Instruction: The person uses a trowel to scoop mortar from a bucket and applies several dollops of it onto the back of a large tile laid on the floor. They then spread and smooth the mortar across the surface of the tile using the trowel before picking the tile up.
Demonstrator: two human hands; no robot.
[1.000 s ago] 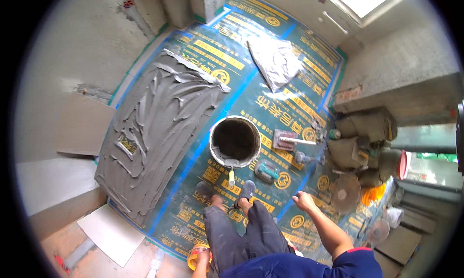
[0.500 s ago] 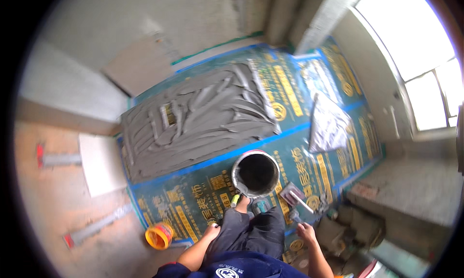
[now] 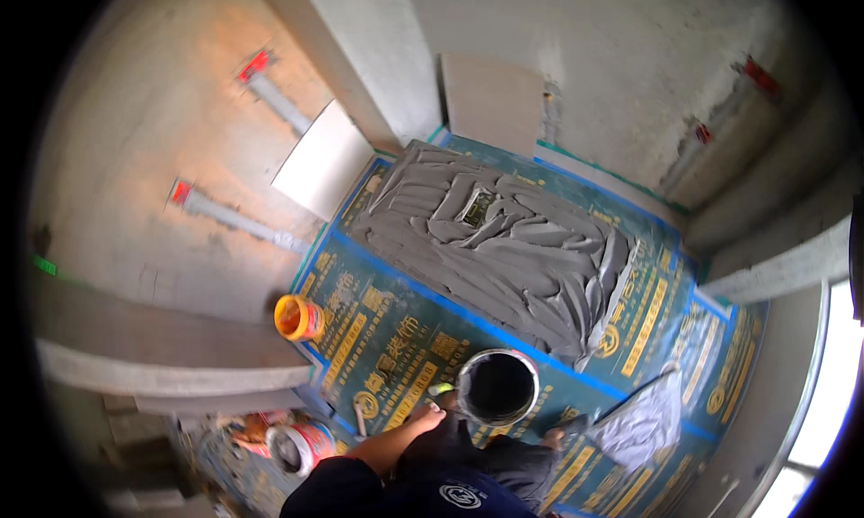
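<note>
In front of my legs stands a bucket [image 3: 537, 385] with a pale rim and dark inside. Beyond it, a wide bed of wet grey mortar [image 3: 549, 288] with ridged trowel marks lies on the green floor film. My left hand [image 3: 428, 417] is closed in front of my left thigh, left of the bucket; whatever it may hold is too small to make out. Beside my right knee, my right hand [image 3: 552, 439] grips a mortar-smeared trowel [image 3: 574, 426], its blade near a crumpled whitish sack [image 3: 641, 421]. Part of that hand is hidden behind my leg.
An orange bucket [image 3: 301, 318] stands at the left edge of the film, and another bucket [image 3: 301, 448] nearer at lower left. A pale panel [image 3: 324, 162] and a beige panel [image 3: 490, 104] lean on the walls. A bright window [image 3: 837, 383] is at right.
My view has swung left, so the mortar bed, bucket and sack appear farther right and turned. My right hand still has the trowel; my left hand remains closed near my thigh.
</note>
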